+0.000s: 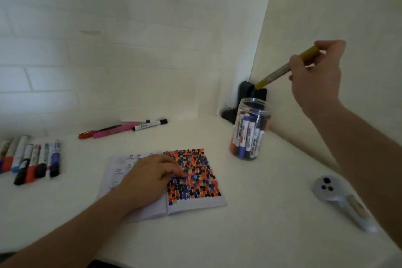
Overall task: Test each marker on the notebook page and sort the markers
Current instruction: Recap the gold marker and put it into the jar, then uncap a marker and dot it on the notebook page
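An open notebook [195, 201] lies in the middle of the white table, its right page crowded with red, black, blue and yellow dots. My left hand [148, 178] rests flat on it, fingers on the dotted page. My right hand [315, 76] is raised at the right, pinching a yellow marker [280, 72] that slants down-left, its tip above a clear jar [250, 128] holding several markers. A row of several thick markers [32, 159] lies at the left edge. A few thinner pens, red, pink and white [124, 128], lie further back.
A grey handheld controller [343, 200] lies at the right on the table. A dark object [245, 95] stands in the wall corner behind the jar. White walls close in the back and right sides of the table [261, 224].
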Demonstrator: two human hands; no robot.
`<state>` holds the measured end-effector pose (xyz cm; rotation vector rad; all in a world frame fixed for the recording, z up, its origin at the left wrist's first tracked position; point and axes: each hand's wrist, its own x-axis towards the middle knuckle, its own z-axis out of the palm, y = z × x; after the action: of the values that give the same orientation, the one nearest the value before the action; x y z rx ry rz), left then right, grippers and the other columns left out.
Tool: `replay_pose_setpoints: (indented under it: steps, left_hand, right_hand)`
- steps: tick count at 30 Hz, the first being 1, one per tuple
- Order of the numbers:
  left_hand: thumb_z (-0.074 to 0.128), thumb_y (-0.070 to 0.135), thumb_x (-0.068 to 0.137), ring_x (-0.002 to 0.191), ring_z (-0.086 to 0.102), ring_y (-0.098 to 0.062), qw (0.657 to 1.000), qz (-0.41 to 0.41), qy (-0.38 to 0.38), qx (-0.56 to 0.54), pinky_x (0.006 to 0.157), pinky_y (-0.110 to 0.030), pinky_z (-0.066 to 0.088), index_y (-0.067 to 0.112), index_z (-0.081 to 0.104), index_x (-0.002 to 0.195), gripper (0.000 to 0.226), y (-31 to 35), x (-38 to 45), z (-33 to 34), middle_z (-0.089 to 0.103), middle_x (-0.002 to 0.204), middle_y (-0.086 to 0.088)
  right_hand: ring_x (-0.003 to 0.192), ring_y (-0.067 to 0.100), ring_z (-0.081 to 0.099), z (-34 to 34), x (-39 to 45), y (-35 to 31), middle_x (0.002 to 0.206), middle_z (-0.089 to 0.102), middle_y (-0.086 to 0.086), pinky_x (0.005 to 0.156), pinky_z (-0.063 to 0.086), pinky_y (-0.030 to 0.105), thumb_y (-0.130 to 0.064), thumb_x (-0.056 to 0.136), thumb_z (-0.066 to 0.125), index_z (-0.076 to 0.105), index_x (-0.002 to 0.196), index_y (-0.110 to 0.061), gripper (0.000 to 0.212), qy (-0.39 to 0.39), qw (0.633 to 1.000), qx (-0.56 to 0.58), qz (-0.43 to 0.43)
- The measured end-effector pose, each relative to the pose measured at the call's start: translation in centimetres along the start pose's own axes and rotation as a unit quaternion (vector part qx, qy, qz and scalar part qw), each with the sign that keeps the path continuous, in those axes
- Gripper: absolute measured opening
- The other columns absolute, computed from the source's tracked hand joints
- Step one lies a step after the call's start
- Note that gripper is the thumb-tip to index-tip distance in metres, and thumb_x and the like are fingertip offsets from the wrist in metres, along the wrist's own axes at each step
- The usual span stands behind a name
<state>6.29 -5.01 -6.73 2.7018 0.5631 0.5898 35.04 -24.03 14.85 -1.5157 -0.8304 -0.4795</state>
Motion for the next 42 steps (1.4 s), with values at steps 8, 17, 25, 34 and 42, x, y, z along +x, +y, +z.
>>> replay_pose_setpoints:
  steps: [8, 17, 25, 34, 42]
  left_hand:
    - [0.057, 0.019, 0.103, 0.123, 0.050, 0.000, 0.999, -0.023, 0.001, -0.023, 0.111, -0.025, 0.037, 0.039, 0.076, 0.116, 0.031, 0.0, -0.3, -0.3, 0.059, 0.134, 0.021]
    - [0.056, 0.019, 0.104, 0.123, 0.046, 0.003, 0.999, -0.040, -0.004, -0.022, 0.111, -0.020, 0.031, 0.041, 0.075, 0.117, 0.031, 0.3, -0.2, -0.5, 0.057, 0.133, 0.023]
    - [0.057, 0.021, 0.104, 0.126, 0.045, 0.002, 0.998, -0.053, -0.009, -0.032, 0.115, -0.030, 0.035, 0.045, 0.074, 0.114, 0.031, 0.0, -0.2, -0.1, 0.057, 0.133, 0.025]
    - [0.057, 0.021, 0.104, 0.125, 0.046, 0.002, 0.998, -0.052, -0.014, -0.030, 0.115, -0.033, 0.037, 0.043, 0.075, 0.114, 0.030, -0.2, 0.0, -0.1, 0.058, 0.132, 0.025]
    - [0.059, 0.023, 0.103, 0.126, 0.046, 0.003, 0.998, -0.044, -0.010, -0.032, 0.114, -0.034, 0.038, 0.066, 0.059, 0.091, 0.044, -0.3, 0.1, -0.1, 0.057, 0.131, 0.028]
  right_hand:
    - [0.081, 0.026, 0.064, 2.1, 1.2, 4.5, 0.100, 0.066, 0.005, 0.066, 0.047, 0.032, -0.019, 0.098, 0.067, 0.046, 0.120, -0.025, 0.030, -0.188, 0.955, -0.220, -0.062]
    - [0.083, 0.031, 0.063, 4.3, 1.8, 3.6, 0.099, 0.066, 0.009, 0.076, 0.058, 0.047, -0.020, 0.097, 0.066, 0.047, 0.119, -0.024, 0.029, -0.210, 0.927, -0.288, -0.118]
    - [0.085, 0.031, 0.065, 4.2, 2.0, 4.5, 0.102, 0.063, 0.009, 0.072, 0.059, 0.043, -0.017, 0.098, 0.064, 0.046, 0.121, -0.026, 0.032, -0.193, 0.955, -0.214, -0.066]
    - [0.081, 0.024, 0.061, 4.3, 0.6, 6.2, 0.105, 0.065, 0.009, 0.072, 0.056, 0.039, -0.026, 0.102, 0.053, 0.046, 0.119, -0.032, 0.019, -0.258, 0.923, -0.284, -0.032]
    - [0.114, 0.036, 0.043, 3.9, -1.4, 7.9, 0.122, 0.062, 0.003, 0.097, 0.041, 0.055, -0.018, 0.107, 0.032, 0.061, 0.129, -0.029, 0.038, -0.303, 0.868, -0.393, 0.009]
